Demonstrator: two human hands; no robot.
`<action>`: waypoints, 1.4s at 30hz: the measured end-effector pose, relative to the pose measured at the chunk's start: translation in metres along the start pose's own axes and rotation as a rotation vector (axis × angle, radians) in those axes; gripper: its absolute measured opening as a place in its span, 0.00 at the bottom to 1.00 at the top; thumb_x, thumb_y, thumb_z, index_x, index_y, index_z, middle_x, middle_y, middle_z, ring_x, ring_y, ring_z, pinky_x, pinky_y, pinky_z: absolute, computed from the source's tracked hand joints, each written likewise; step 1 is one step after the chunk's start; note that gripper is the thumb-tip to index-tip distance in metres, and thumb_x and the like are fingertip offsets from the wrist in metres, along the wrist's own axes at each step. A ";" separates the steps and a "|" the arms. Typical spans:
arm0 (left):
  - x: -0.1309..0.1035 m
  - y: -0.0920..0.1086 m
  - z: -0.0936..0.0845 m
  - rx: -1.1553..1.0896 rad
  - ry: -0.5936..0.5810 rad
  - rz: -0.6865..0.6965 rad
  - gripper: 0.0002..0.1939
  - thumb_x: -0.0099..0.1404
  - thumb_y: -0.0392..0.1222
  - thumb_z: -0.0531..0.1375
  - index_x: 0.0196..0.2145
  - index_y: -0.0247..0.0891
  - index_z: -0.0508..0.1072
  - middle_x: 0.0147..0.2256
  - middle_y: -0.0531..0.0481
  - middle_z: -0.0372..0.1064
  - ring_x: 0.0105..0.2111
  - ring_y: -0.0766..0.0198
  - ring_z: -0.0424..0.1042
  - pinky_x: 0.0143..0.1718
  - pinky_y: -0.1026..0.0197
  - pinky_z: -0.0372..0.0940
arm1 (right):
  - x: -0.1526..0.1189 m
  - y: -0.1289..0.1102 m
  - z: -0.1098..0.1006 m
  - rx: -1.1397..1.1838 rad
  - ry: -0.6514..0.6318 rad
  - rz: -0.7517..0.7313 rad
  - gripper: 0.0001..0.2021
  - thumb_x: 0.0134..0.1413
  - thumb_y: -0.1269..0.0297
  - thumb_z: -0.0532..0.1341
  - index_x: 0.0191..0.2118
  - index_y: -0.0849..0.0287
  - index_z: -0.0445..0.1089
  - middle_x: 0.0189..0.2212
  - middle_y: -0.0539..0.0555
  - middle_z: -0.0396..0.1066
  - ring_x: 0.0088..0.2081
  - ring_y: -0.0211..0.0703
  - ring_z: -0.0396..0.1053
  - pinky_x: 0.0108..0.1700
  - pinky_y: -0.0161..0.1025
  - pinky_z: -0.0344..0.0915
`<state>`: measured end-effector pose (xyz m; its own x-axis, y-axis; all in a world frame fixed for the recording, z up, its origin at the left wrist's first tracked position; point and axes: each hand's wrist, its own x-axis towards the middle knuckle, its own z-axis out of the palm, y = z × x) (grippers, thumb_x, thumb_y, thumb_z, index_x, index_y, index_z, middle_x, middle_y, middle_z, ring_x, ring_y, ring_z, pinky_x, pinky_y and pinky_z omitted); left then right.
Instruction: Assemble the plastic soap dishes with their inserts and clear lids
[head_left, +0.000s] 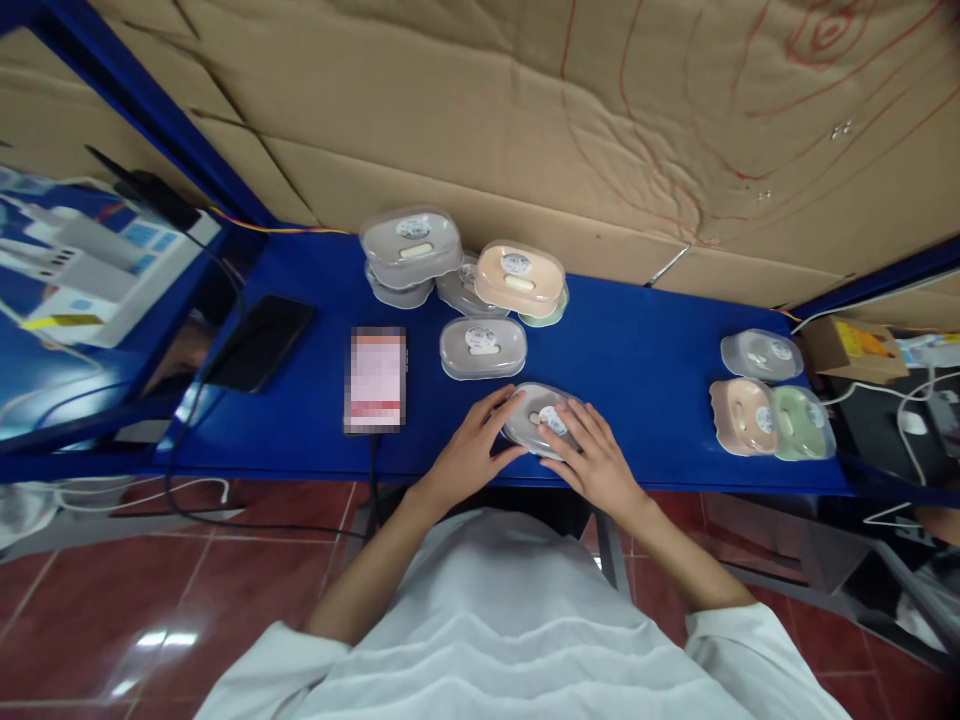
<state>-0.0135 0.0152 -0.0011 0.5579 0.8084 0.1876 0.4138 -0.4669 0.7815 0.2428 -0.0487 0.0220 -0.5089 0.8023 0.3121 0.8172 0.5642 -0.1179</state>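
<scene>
A grey oval plastic box with a clear lid point(529, 425) lies at the front edge of the blue table, a round white label on its top. My left hand point(469, 455) holds its left end, with fingertips at the far rim and the thumb at the near side. Across the right end curl the fingers of my right hand point(596, 462), partly covering the lid and the label. Just beyond my hands sits another grey lidded box point(484, 350), apart from the one I hold.
Behind are stacked grey boxes point(411, 248) and a peach box point(520, 278) over a green one. Another peach box point(744, 415), a green box point(802, 422) and a grey box point(761, 355) lie right. A blurred-out device point(375, 380) and a black phone point(262, 343) lie left. Cardboard point(480, 130) walls the back.
</scene>
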 end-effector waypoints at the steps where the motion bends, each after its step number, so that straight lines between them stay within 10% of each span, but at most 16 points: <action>1: 0.000 0.000 0.000 0.004 0.003 0.004 0.42 0.73 0.46 0.66 0.76 0.57 0.50 0.73 0.44 0.55 0.73 0.50 0.57 0.72 0.44 0.60 | -0.001 -0.005 0.000 -0.017 0.003 0.025 0.40 0.70 0.60 0.65 0.79 0.46 0.45 0.75 0.62 0.54 0.77 0.60 0.49 0.74 0.65 0.57; 7: 0.000 0.005 0.000 0.023 0.007 0.034 0.41 0.74 0.45 0.65 0.76 0.55 0.50 0.73 0.41 0.54 0.73 0.48 0.58 0.71 0.43 0.62 | -0.008 -0.010 0.004 -0.010 0.004 0.075 0.38 0.71 0.63 0.62 0.79 0.44 0.46 0.76 0.58 0.53 0.77 0.58 0.49 0.75 0.63 0.53; 15: -0.017 0.012 -0.004 0.082 0.344 0.107 0.23 0.77 0.40 0.60 0.66 0.50 0.66 0.65 0.43 0.65 0.61 0.56 0.72 0.62 0.49 0.72 | 0.015 0.091 -0.019 -0.292 0.241 0.489 0.30 0.74 0.56 0.57 0.77 0.46 0.54 0.80 0.63 0.38 0.78 0.70 0.43 0.72 0.76 0.42; 20: -0.024 0.003 -0.002 0.266 0.269 0.086 0.13 0.77 0.40 0.60 0.57 0.44 0.75 0.57 0.43 0.73 0.57 0.52 0.73 0.60 0.46 0.70 | 0.003 0.131 -0.036 -0.160 0.372 0.612 0.24 0.75 0.53 0.52 0.69 0.53 0.67 0.66 0.64 0.68 0.67 0.58 0.66 0.67 0.60 0.62; 28: -0.015 0.005 0.003 0.411 0.149 0.050 0.13 0.77 0.41 0.57 0.53 0.44 0.78 0.56 0.42 0.74 0.56 0.47 0.72 0.57 0.41 0.68 | -0.058 0.119 0.013 -0.079 0.231 0.582 0.23 0.76 0.53 0.51 0.65 0.56 0.71 0.64 0.63 0.71 0.66 0.59 0.69 0.66 0.65 0.65; 42: -0.019 0.008 0.005 0.438 0.178 0.056 0.13 0.78 0.42 0.56 0.54 0.42 0.78 0.56 0.42 0.75 0.56 0.48 0.73 0.58 0.42 0.67 | -0.062 0.131 0.020 0.009 0.289 0.584 0.24 0.74 0.49 0.52 0.62 0.56 0.74 0.62 0.63 0.73 0.64 0.59 0.71 0.65 0.64 0.66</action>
<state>-0.0166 -0.0055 -0.0016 0.4719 0.8085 0.3516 0.6721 -0.5880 0.4501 0.3757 -0.0204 -0.0315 0.1123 0.8931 0.4356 0.9344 0.0542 -0.3520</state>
